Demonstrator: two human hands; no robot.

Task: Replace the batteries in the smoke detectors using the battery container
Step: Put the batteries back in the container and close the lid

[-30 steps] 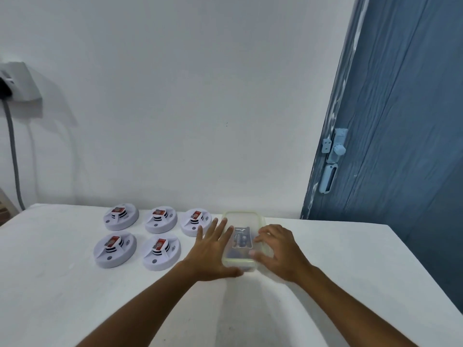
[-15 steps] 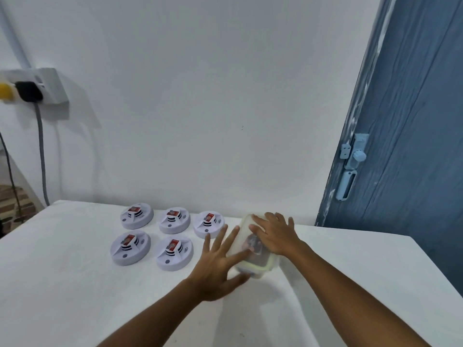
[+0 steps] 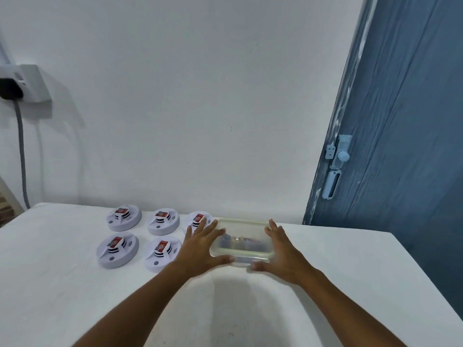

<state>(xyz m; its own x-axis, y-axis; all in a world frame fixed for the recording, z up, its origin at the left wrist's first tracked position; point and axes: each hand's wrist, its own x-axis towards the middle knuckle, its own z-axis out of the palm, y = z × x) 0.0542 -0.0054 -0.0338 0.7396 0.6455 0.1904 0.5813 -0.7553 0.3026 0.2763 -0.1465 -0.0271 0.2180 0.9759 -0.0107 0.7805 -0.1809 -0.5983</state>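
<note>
A clear plastic battery container (image 3: 241, 223) with a pale rim lies crosswise on the white table (image 3: 75, 296), with batteries dimly visible inside. My left hand (image 3: 200, 249) lies against its left end with straight fingers, the thumb along the near edge. At the right end, my right hand (image 3: 283, 251) mirrors that pose. Several round white smoke detectors with red batteries on top sit in two rows to the left, the closest ones at the front (image 3: 161, 254) and at the back (image 3: 198, 220) beside my left hand.
The table's back edge meets a white wall. A blue door (image 3: 400, 146) with a pale latch (image 3: 335, 166) stands at the right past the table's corner. A wall socket (image 3: 25, 82) with a grey cable (image 3: 21, 151) hangs at far left.
The container has turned from pointing away from me to lying crosswise. My right hand has slid off its top to its right end. My left hand stays at the left side.
</note>
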